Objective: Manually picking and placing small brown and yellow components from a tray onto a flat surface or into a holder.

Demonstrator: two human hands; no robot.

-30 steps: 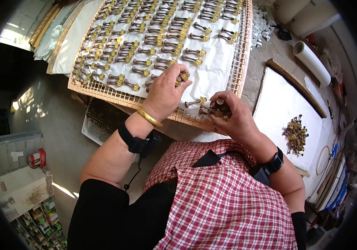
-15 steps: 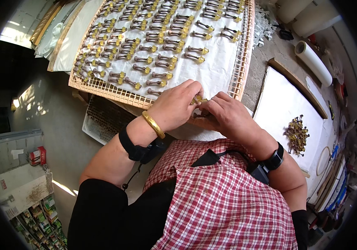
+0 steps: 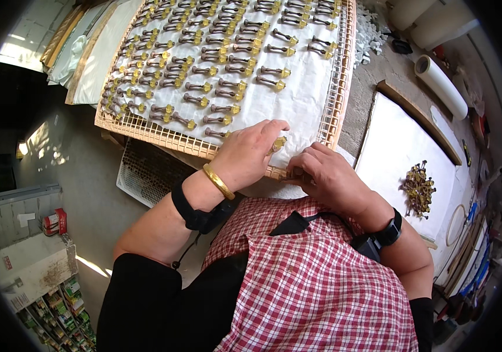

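Note:
My left hand (image 3: 248,149) is closed at the near edge of the rack, gripping a small yellow-headed piece (image 3: 278,144) whose translucent yellow end shows between thumb and fingers. Just right of it, my right hand (image 3: 330,176) is curled with fingertips pinched together; what they hold, if anything, is hidden. Beyond both hands, a white cloth (image 3: 305,100) lies on a mesh rack with a light wooden-coloured frame (image 3: 163,137). On the cloth lie many loose rows of similar pieces (image 3: 223,108), each a brown stem with a yellow block at one end.
At the right, a heap of similar pieces (image 3: 419,189) rests on a white board (image 3: 396,152) with a wooden bar (image 3: 418,122) along its far side. A white roll (image 3: 440,88) lies beyond. Below the rack's left side sits a perforated tray (image 3: 148,176). White fragments (image 3: 368,38) lie behind the rack.
My hands have drawn apart a little, the right one moving slightly down and right. The yellow-headed piece stays in my left hand.

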